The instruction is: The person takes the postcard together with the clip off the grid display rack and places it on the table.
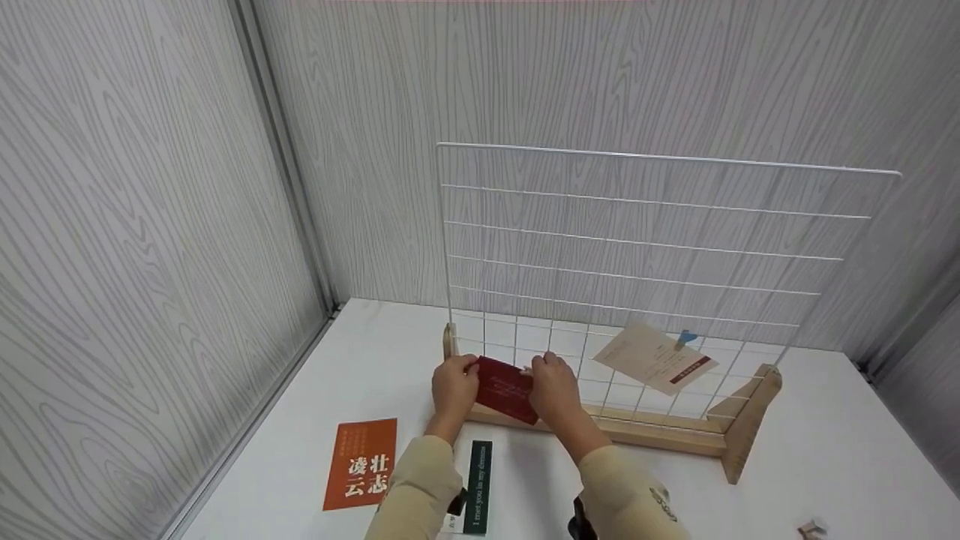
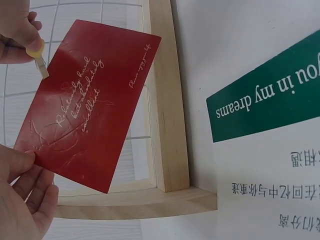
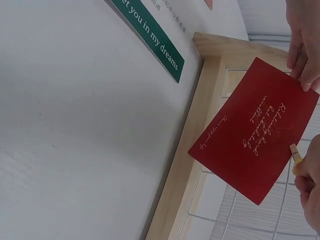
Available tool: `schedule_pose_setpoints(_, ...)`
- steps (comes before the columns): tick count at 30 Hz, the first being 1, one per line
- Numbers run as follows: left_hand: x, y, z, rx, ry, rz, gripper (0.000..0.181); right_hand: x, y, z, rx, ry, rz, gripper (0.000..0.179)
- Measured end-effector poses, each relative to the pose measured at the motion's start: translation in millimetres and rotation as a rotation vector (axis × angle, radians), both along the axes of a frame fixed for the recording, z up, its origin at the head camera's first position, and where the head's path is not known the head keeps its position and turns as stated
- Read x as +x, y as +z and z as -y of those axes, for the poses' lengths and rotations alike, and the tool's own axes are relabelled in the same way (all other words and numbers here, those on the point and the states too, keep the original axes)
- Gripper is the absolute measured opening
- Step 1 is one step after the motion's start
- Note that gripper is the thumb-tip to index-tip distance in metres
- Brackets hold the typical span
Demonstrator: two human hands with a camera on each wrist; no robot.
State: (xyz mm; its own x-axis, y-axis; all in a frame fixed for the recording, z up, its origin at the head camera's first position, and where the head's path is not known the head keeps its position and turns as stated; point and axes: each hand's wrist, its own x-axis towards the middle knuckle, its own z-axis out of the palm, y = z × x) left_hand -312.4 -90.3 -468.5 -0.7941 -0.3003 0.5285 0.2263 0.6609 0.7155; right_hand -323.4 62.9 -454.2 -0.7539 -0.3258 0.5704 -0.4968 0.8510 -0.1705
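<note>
While a person's left hand (image 1: 454,390) is pinching one corner of a red card (image 1: 504,388), the right hand (image 1: 555,390) is gripping a small clip (image 2: 41,64), yellow at one end, its nose overlapping the card's upper edge. Between the hands, the card is sitting tilted before a wire rack (image 1: 667,157), low near its left end, beside the wooden base (image 1: 660,435).

From where I'm standing, I cannot tell whether the clip is catching any wire. If it is biting only paper, the card could drop once the fingers let go; a shallow bite could let it swing.

The base is crowding the card's lower edge. Bare wire is stretching above the hands, and rightward until a cream card (image 1: 637,356) hanging by a blue clip (image 1: 685,339). An orange card (image 1: 365,442) and a green-and-white card (image 1: 478,487) are lying near the left forearm.
</note>
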Motion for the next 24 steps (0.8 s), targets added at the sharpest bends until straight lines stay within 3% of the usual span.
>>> schedule_pose_setpoints(12, 3.4, -2.0, 7.5, 0.036, -0.106, 0.046, 0.010, 0.3, -1.1, -8.4, -0.025, 0.007, 0.011, 0.016)
schedule_pose_setpoints(17, 5.2, -1.0, 9.1, 0.066, -0.125, 0.106, 0.012, 2.1, 1.7, -13.7, -0.031, 0.011, 0.036, 0.015)
schedule_pose_setpoints(24, 7.2, -1.3, 10.6, 0.101, -0.146, 0.137, 0.011, 2.0, -1.4, -26.2, -0.026, 0.032, 0.037, 0.017)
